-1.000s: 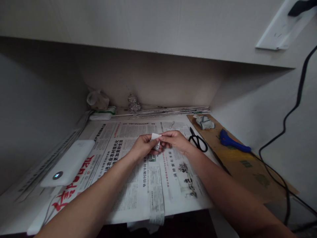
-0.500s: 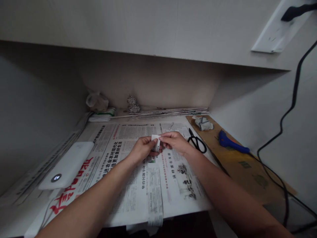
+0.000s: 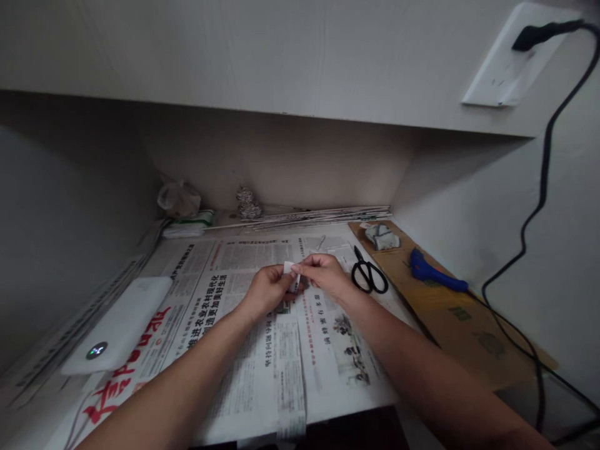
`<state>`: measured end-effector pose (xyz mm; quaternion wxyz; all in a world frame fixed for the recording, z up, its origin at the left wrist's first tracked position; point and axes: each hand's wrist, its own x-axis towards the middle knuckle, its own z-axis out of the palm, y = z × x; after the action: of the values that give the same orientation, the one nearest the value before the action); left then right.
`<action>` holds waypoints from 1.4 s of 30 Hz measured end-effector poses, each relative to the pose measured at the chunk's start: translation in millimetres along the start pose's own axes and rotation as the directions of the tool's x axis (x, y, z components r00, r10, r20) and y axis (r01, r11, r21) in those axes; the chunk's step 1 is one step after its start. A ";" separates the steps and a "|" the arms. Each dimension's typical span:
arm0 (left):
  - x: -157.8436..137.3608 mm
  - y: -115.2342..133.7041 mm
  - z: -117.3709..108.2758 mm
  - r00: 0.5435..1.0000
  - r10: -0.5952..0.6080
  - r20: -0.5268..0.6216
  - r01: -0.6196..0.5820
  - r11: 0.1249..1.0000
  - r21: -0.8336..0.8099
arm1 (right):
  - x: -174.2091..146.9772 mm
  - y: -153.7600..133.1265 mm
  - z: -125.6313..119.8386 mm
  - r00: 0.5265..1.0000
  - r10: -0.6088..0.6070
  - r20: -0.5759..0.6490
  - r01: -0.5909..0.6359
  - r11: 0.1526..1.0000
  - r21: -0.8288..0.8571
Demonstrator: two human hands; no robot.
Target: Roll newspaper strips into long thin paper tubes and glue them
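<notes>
Between my two hands is the end of a newspaper strip (image 3: 289, 267), narrow and printed. My left hand (image 3: 269, 287) pinches it from the left, thumb on top. From the right, the thumb and fingertips of my right hand (image 3: 323, 272) close on the same strip end. A longer strip of newsprint (image 3: 290, 375) runs from below the hands toward the front edge; whether it is one piece with the held end is hidden by my fingers. Newspaper sheets (image 3: 244, 250) lie beneath. Black-handled scissors (image 3: 369, 276) rest just right of my right hand.
A blue glue gun (image 3: 435, 274) with its cord lies on flat cardboard (image 3: 450, 312), near a crumpled grey-white piece (image 3: 383, 236). Thin paper sticks (image 3: 319, 217), a coiled paper shape (image 3: 247, 203) and a plastic bag (image 3: 179, 199) line the back. A white power bank (image 3: 122, 325) sits left.
My right fingers have shifted slightly over the strip end, covering more of it. The whole view has moved a little, so everything sits slightly lower and further left.
</notes>
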<state>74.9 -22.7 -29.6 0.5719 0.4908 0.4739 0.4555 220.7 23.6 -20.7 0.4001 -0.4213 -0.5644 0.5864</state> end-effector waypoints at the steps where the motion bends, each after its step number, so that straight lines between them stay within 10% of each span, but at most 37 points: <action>1: -0.4 1.2 0.0 1.000 -0.011 0.008 0.011 1.000 -0.013 | 0.0 -1.0 -1.5 1.000 0.007 0.004 -0.007 1.000 0.005; 8: -0.6 6.4 -4.2 0.998 -0.047 0.043 0.050 0.995 -0.083 | 6.0 1.3 -19.4 0.971 0.048 0.235 -0.045 0.999 -0.017; 34: -0.1 4.5 -2.0 0.999 -0.014 -0.045 0.013 1.000 -0.022 | -1.0 -1.1 2.4 0.999 -0.036 0.031 0.035 0.999 0.018; 42: -1.6 8.8 -5.2 0.999 -0.046 0.018 0.047 0.993 -0.106 | 6.4 -2.3 -23.8 0.970 0.023 0.241 -0.022 1.000 -0.009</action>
<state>69.1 -22.6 -21.0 0.6114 0.4521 0.4556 0.4627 241.1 37.5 -18.8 0.3204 -0.3546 -0.6060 0.6359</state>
